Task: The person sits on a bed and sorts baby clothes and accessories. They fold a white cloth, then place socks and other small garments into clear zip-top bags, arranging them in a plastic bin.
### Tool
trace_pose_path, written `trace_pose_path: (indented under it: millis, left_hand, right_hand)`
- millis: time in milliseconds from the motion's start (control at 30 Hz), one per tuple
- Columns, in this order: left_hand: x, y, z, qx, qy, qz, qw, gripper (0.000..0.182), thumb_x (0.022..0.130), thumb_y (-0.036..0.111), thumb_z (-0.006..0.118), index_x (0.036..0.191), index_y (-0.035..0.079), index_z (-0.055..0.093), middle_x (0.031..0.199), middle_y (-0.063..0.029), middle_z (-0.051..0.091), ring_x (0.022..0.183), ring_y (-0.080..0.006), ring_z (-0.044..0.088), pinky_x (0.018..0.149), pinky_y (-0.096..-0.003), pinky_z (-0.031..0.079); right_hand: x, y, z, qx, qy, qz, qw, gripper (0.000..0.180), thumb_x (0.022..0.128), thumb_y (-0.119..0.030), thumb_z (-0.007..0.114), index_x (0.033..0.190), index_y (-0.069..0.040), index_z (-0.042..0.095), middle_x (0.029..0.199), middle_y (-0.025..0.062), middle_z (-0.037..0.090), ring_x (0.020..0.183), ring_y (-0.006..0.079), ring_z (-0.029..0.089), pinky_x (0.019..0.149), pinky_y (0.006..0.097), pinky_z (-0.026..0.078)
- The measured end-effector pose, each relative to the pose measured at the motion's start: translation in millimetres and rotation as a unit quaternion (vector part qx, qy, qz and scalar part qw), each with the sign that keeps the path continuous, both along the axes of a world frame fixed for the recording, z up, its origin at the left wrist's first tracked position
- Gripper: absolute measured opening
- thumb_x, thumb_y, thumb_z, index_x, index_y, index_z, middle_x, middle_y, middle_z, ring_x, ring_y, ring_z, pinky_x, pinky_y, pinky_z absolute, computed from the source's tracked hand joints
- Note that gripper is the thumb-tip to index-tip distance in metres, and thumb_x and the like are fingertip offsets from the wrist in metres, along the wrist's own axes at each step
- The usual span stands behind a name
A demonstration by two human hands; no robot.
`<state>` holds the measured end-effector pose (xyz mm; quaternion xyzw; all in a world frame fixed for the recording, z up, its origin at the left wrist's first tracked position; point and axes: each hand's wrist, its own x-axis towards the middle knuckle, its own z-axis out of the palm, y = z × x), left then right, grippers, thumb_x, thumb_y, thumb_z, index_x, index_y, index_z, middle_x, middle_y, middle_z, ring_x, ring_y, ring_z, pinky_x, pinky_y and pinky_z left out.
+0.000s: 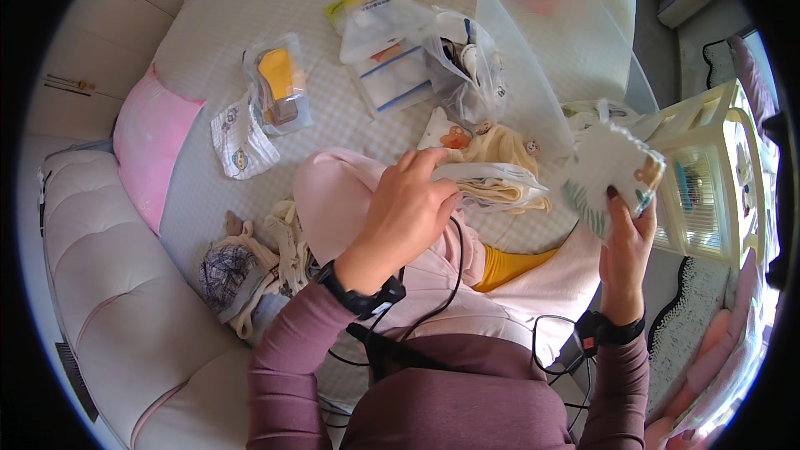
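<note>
My right hand [628, 225] grips a folded white cotton cloth [612, 175] with green leaf and brown prints, raised at the right. My left hand [409, 203] reaches over my bent knee, its fingertips at the edge of a clear plastic bag [500, 172] that holds folded cream fabric; whether they grip it cannot be told. Cream cloth with small animal heads [500, 147] lies behind that bag, beside a white cloth with an orange print [445, 131]. Farther left, a clear bag holding yellow fabric [276, 75] rests partly over a printed white gauze cloth [242, 140].
A translucent plastic bin [522, 44] stands at the back right, near a cream drawer unit [706, 181]. Clear zip bags [394, 78] lie at the back. A pile of baby clothes [250, 269] lies by my left knee, and a pink pillow [153, 144] by the padded headboard. Black cables cross my lap.
</note>
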<state>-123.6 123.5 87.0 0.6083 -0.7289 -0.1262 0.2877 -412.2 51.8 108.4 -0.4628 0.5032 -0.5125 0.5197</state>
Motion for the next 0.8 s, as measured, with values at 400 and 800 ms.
trace_pose_path:
  millis: [400,800]
  left_hand:
    - [-6,2,-23,0.114,0.014,-0.001,0.993,0.044,0.074,0.029,0.079,0.110,0.008,0.066,0.113,-0.0121,0.067,0.104,-0.0331,0.062,0.088,-0.0457,0.047]
    - [-21,-2,-23,0.019,-0.139,0.083,0.987,0.008,0.082,0.014,0.064,0.084,0.006,0.064,0.086,-0.0041,0.060,0.081,-0.0225,0.063,0.075,-0.0399,0.043]
  right_hand:
    - [103,15,-20,-0.210,0.260,0.362,0.871,0.037,0.074,0.010,0.057,0.110,0.000,0.058,0.092,0.0218,0.066,0.088,0.0433,0.066,0.078,0.0434,0.054]
    - [86,10,-6,-0.191,0.457,0.595,0.633,0.026,0.077,-0.004,0.063,0.102,0.000,0.055,0.082,0.0164,0.067,0.078,0.0348,0.069,0.067,0.0416,0.053]
